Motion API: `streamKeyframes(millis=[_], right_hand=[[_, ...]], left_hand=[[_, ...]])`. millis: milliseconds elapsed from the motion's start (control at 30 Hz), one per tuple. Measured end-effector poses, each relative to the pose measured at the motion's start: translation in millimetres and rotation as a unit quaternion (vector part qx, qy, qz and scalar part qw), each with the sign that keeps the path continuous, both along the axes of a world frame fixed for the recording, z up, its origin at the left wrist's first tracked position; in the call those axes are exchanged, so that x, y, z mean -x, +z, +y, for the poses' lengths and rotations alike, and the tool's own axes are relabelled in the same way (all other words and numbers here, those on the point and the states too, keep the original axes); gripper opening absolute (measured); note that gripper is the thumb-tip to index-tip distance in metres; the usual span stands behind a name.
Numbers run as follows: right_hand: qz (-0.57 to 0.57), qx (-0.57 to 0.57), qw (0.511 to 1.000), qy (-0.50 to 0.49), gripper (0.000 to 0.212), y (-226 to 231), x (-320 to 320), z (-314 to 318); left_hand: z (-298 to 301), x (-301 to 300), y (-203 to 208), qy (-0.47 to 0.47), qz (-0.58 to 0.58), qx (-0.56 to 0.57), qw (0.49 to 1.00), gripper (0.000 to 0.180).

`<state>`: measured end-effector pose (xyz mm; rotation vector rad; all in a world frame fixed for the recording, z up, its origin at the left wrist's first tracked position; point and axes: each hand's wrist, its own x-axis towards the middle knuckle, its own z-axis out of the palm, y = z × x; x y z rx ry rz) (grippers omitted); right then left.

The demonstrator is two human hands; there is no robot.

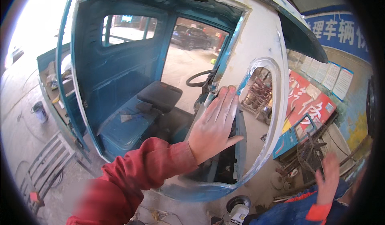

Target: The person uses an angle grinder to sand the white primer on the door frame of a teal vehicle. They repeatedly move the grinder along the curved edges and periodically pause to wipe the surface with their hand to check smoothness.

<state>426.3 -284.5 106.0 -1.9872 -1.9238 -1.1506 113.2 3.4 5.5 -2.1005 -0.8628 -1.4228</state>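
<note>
My left hand [214, 122], in a red sleeve, lies flat with fingers stretched out and close together, the thumb apart. Pale dust coats its back and fingers. Its fingertips rest on the whitish front pillar [236, 66] of a small blue vehicle cab, beside the oval opening [276, 104] with a rough bare rim. Nothing is held in it. My right hand is not in view. At the lower right, another person's raised hand [329, 177] with an orange cuff shows blurred. A disc sander [237, 209] is near the blue sleeve [272, 215] at the bottom edge.
Inside the cab are a black seat [160, 95] and a steering wheel [199, 78]. A metal rack [50, 160] and a bucket [39, 111] stand at the left. A red signboard [309, 100] and a loose blue door [294, 134] lean at the right. A dark car [192, 36] is parked beyond.
</note>
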Motion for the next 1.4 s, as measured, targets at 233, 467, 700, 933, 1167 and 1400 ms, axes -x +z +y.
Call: streamKeyframes(millis=[233, 467, 700, 933, 1167, 1400], right_hand=[[0.167, 0.091, 0.907, 0.376, 0.056, 78.0, 102.3, 189.6], [0.649, 0.370, 0.241, 0.620, 0.076, 97.4, 182.7, 259.5], [0.643, 0.402, 0.214, 0.615, 0.081, 107.4, 201.0, 281.0], [0.201, 0.202, 0.827, 0.484, 0.071, 112.7, 184.5, 271.2], [-0.045, 0.045, 0.931, 0.359, 0.051, 104.8, 176.3, 252.6], [0.279, 0.042, 0.904, 0.321, 0.049, 82.6, 147.0, 184.4]], left_hand=[[-13.0, 5.2, -54.7, 0.040, 0.036, 0.038, 0.998, 0.099], [-16.2, 10.0, -71.3, 0.043, 0.041, 0.056, 0.997, 0.095], [-5.1, 14.8, -34.2, 0.092, 0.022, -0.010, 0.996, 0.091], [6.8, 38.7, -17.5, 0.061, 0.068, -0.059, 0.994, 0.091], [21.5, 52.4, 26.9, -0.032, 0.076, -0.057, 0.995, 0.095], [32.3, 54.1, 76.6, -0.114, 0.014, -0.087, 0.989, 0.101]])
